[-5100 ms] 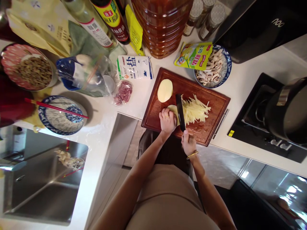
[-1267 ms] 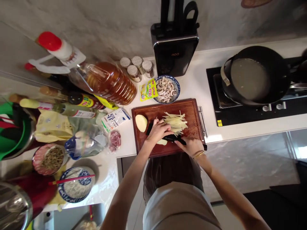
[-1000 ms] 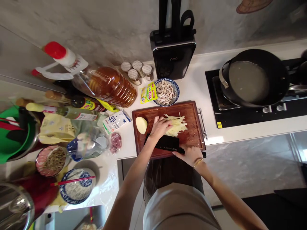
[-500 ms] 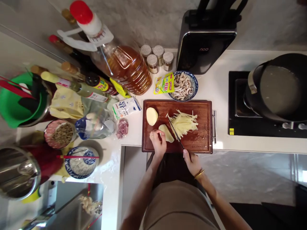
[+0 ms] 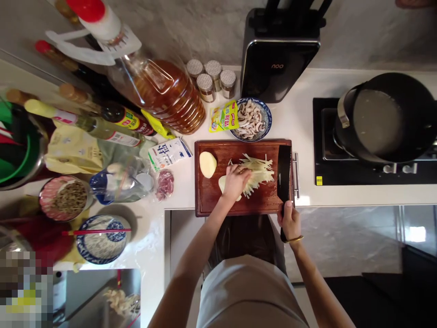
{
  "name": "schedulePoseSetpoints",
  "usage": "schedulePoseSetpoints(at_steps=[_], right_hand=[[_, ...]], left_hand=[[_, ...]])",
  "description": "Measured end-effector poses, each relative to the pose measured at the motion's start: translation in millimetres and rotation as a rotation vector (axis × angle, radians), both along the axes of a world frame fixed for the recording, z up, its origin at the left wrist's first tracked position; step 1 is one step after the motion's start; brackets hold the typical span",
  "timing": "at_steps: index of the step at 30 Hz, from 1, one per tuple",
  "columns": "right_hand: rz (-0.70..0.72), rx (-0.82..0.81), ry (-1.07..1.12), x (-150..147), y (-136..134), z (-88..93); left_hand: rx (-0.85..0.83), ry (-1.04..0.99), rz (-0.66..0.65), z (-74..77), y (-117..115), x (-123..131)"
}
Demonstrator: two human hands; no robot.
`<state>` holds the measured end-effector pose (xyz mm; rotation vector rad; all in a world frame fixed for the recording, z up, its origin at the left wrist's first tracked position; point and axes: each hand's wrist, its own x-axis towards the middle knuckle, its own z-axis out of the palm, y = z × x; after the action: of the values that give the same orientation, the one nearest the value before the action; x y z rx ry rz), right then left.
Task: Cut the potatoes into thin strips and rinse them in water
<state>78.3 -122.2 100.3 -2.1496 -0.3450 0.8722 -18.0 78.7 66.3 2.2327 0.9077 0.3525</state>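
Note:
My left hand [image 5: 236, 180] lies over the left side of a pile of potato shreds [image 5: 261, 172], its fingers stretched onto them. Beneath this hand, a partly hidden piece of cut potato [image 5: 222, 183] shows at its left edge. In my right hand [image 5: 291, 220] is the handle of a cleaver, whose dark blade [image 5: 284, 173] points away from me along the right end of the wooden cutting board [image 5: 254, 206]. A peeled potato half [image 5: 208, 164] rests at the board's upper left.
Behind the board stand a bowl of sliced mushrooms [image 5: 252, 119], a yellow seasoning packet [image 5: 223, 116] and a knife block [image 5: 278, 68]. A pot [image 5: 378, 118] sits on the stove at right. Leftward are a large oil bottle [image 5: 160, 91], a salt bag [image 5: 170, 154] and several bowls.
The cleaver has moved right, away from the shreds to the board's right end. My left hand has moved from the cut potato onto the shreds. The view has shifted slightly.

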Motion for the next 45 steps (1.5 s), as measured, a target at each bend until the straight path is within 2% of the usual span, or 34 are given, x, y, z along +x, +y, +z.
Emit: schedulePoseSetpoints(at_steps=[2, 4, 7, 10, 14, 17, 20, 22, 24, 26, 28, 32, 34, 39, 45], right_hand=[[-0.058, -0.006, 0.076, 0, -1, 0.6], [-0.091, -0.012, 0.117, -1, 0, 2.1], [-0.112, -0.018, 0.157, -4, 3, 3.8], [-0.13, -0.02, 0.198, -6, 6, 4.3], [-0.129, -0.017, 0.23, -9, 11, 6.4], [-0.111, -0.012, 0.227, -10, 15, 9.6], [-0.07, 0.002, 0.206, -10, 16, 10.7], [-0.037, 0.017, 0.194, -9, 16, 9.5], [-0.018, 0.032, 0.18, -8, 14, 8.2], [0.006, 0.03, 0.154, -8, 12, 7.7], [0.055, 0.014, 0.117, -8, 10, 7.9], [0.202, -0.02, 0.069, -17, 4, 7.1], [0.288, -0.042, 0.057, -25, 1, 5.0], [0.529, -0.102, -0.032, -47, 5, -3.8], [0.632, -0.168, -0.17, -64, 14, -14.1]], left_hand=[[-0.198, -0.112, 0.145, 4.4, 0, -4], [-0.471, -0.243, 0.275, 9.1, -2, -7], [-0.829, -0.407, 0.397, 16.5, -6, -7], [-0.973, -0.47, 0.463, 21.8, -11, -7], [-1.037, -0.412, 0.501, 21.1, -15, -10], [-0.927, -0.331, 0.472, 17.8, -17, -12], [-0.523, -0.144, 0.387, 17.7, -19, -11], [-0.229, 0.003, 0.267, 20.0, -23, -11], [-0.045, 0.096, 0.134, 22.6, -30, -13], [0.046, 0.101, 0.068, 23.2, -38, -20], [0.085, 0.044, 0.127, 19.8, -44, -32], [0.042, -0.051, 0.529, 1.1, -51, -61], [0.009, -0.076, 0.648, -9.8, -52, -71], [0.052, -0.043, 0.676, -29.4, -56, -72], [0.101, 0.126, 0.771, -48.6, -68, -52]])
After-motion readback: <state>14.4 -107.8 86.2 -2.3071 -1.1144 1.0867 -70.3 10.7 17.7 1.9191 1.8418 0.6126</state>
